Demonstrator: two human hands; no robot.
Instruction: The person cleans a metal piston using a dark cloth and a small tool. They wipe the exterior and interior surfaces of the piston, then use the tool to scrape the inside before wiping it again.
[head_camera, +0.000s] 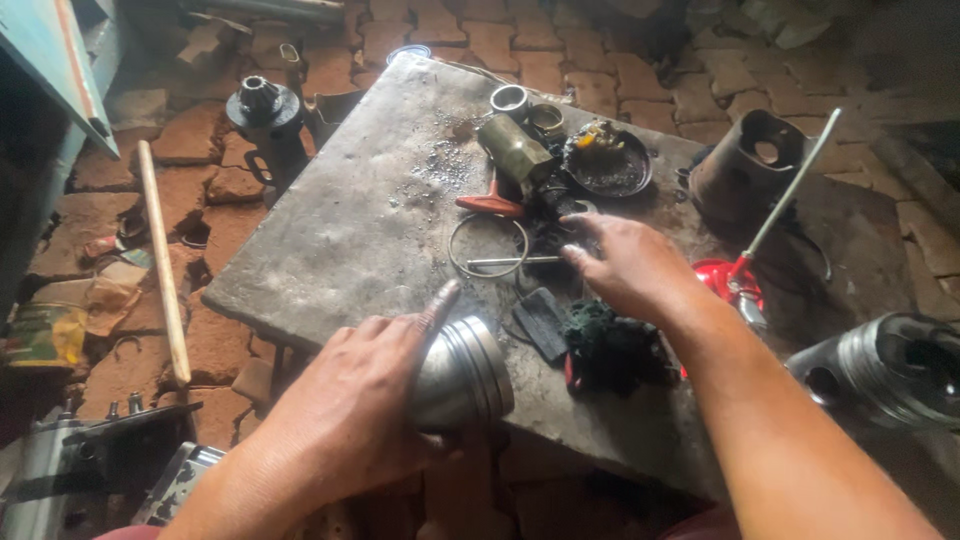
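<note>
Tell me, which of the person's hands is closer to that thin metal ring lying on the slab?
The right. The right hand reaches over the slab with its fingertips just beside the thin metal ring. The left hand is lower down, near the slab's front edge, gripping a metal piston.

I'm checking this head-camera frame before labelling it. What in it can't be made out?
- Piston: its near side is hidden under the left hand.
- Right hand: its fingertips reach among dark parts near the wire ring; whether they touch anything is unclear.
- Metal cylinder: cut off by the right edge.
- Dish: its greasy contents are too small to identify.
- Machine part: cut off at the bottom left corner.
</note>
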